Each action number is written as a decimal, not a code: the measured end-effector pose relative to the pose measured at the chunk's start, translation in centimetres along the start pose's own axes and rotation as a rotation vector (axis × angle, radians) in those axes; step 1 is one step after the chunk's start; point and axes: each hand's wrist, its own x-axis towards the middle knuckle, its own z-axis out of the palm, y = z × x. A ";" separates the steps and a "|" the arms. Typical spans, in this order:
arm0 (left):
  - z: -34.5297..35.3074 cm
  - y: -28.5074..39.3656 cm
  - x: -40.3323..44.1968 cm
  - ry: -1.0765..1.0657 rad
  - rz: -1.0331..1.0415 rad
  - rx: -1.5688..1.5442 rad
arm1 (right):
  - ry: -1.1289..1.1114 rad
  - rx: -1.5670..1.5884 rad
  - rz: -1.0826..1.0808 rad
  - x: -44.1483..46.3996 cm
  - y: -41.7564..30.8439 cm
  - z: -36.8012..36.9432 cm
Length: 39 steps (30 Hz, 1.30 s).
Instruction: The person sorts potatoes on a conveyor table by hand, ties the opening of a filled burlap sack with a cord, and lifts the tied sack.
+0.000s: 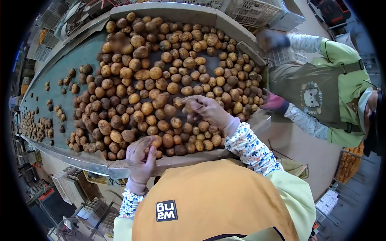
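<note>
Orange apron (pixel 217 197), sleeves (pixel 251 144) perhaps floral

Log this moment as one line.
Left hand: at grey metal rim | right hand: over round brown potatoes | co-worker: pink glove beside potatoes

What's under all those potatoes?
Under the potatoes, a dark surface shows through gaps in the middle, and a green surface among the scattered ones on the left. Whatever lies beneath crowded ones is covered.
</note>
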 end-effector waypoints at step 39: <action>-10.1 -2.9 -1.2 0.315 -0.207 0.186 | -0.154 -1.657 -0.665 8.2 -1.1 7.1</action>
